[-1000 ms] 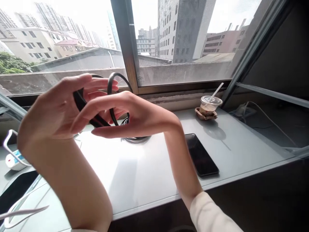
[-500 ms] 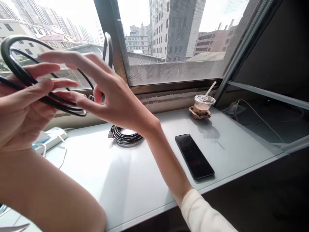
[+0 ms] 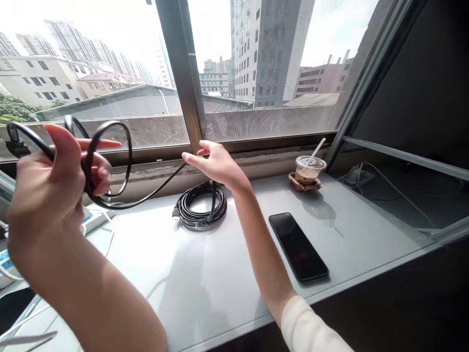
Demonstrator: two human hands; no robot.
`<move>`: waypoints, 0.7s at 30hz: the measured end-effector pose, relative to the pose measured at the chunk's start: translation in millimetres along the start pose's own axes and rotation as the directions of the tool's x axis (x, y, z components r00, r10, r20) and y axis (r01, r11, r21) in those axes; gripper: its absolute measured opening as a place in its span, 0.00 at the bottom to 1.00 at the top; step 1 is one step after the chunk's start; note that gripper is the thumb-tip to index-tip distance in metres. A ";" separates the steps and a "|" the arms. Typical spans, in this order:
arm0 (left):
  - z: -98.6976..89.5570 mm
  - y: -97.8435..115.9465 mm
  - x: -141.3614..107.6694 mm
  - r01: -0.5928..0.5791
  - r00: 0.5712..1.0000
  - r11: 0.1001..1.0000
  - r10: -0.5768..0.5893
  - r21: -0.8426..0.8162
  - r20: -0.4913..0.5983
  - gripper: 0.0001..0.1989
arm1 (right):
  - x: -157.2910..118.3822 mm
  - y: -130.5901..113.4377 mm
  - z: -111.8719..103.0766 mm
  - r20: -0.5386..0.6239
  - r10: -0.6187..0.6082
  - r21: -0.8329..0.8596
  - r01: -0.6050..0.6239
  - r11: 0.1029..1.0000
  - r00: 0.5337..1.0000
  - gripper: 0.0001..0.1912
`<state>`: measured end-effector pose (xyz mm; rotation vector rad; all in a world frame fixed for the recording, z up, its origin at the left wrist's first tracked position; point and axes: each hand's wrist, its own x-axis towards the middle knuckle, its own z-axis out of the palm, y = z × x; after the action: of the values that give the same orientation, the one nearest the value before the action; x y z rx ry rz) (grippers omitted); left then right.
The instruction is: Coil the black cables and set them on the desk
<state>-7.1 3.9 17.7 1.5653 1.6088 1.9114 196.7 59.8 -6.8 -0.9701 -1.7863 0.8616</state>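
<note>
At the left, my left hand (image 3: pixel 54 181) is closed around a black cable (image 3: pixel 129 146) that stands out in loose loops. A dark plug end (image 3: pixel 16 148) sticks out beyond that hand's knuckles. One length of the cable runs slackly across to my right hand (image 3: pixel 222 166), whose thumb and fingers close on it near the window sill. Below this hand a black length hangs down over a coiled black cable (image 3: pixel 183 205) lying on the white desk. The coil's metal-tipped connector (image 3: pixel 175 212) points left. Where the hanging length ends against the coil is hard to make out.
A black phone (image 3: pixel 298 247) lies right of my right forearm. Behind it stands a lidded drink cup (image 3: pixel 309 168) with a straw in a cardboard holder (image 3: pixel 305 183). Power strips (image 3: pixel 95 218) and white cords sit at the left. A window frame (image 3: pixel 183 73) rises behind the desk.
My hands have drawn apart and lowered, my right hand moving rightward. The bunched loops have opened, and a length of cable now stretches between both hands. The view has shifted slightly.
</note>
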 end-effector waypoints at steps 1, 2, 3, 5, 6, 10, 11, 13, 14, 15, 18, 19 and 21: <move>4.8 4.8 -2.2 -0.049 0.999 0.997 0.050 -0.060 0.005 0.33 | 0.5 0.2 3.3 0.070 0.028 0.024 -0.030 0.999 0.997 0.32; 9.5 9.3 -4.0 -0.110 0.994 0.986 0.110 -0.129 -0.011 0.32 | 0.1 0.0 5.3 0.129 0.047 0.050 -0.053 0.997 0.991 0.34; 13.8 13.3 -5.6 -0.171 0.985 0.966 0.164 -0.195 -0.048 0.31 | -1.0 -0.4 5.8 0.166 0.062 0.073 -0.075 0.995 0.984 0.35; 21.0 20.3 -8.3 -0.254 0.965 0.921 0.221 -0.295 -0.142 0.28 | -4.2 -1.1 3.0 0.179 0.106 0.091 -0.123 0.988 0.978 0.35; 23.4 22.9 -9.4 -0.272 0.959 0.906 0.227 -0.324 -0.170 0.28 | -5.7 -1.0 0.1 0.171 0.132 0.090 -0.149 0.985 0.976 0.34; 22.3 22.8 -10.6 -0.227 0.951 0.940 0.156 -0.257 -0.268 0.30 | -8.0 2.3 -18.0 0.107 0.113 0.247 -0.137 0.959 0.988 0.25; 19.1 19.9 -9.7 -0.215 0.946 0.955 0.151 -0.204 -0.288 0.31 | -8.0 3.9 -23.7 0.078 0.094 0.331 -0.115 0.937 0.993 0.21; 9.9 11.6 -7.2 -0.173 0.954 0.982 0.147 -0.076 -0.262 0.31 | -8.0 8.3 -36.8 0.038 0.040 0.492 -0.054 0.869 0.998 0.15; 4.6 7.1 -5.9 -0.125 0.969 0.992 0.122 -0.002 -0.214 0.31 | -8.3 11.1 -43.8 0.035 -0.004 0.551 -0.016 0.834 0.999 0.14; -0.6 2.8 -4.9 -0.062 0.982 0.996 0.072 0.066 -0.173 0.29 | -8.9 14.1 -50.9 0.028 -0.063 0.596 0.034 0.802 0.998 0.14; -12.2 -5.8 -4.3 0.091 0.985 0.983 -0.065 0.162 -0.159 0.24 | -13.7 20.3 -68.8 -0.081 -0.195 0.624 0.203 0.755 0.977 0.11; -14.1 -6.7 -4.8 0.094 0.981 0.984 -0.067 0.150 -0.180 0.24 | -16.3 20.1 -72.4 -0.121 -0.209 0.604 0.239 0.760 0.970 0.12; -16.2 -6.6 -5.4 0.031 0.971 0.992 0.000 0.125 -0.239 0.24 | -22.5 14.9 -74.2 -0.122 -0.198 0.551 0.232 0.801 0.973 0.16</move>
<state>-20.6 -6.9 11.7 1.4061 1.8680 2.0932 275.5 57.8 -2.0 -0.3895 -1.4224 1.1131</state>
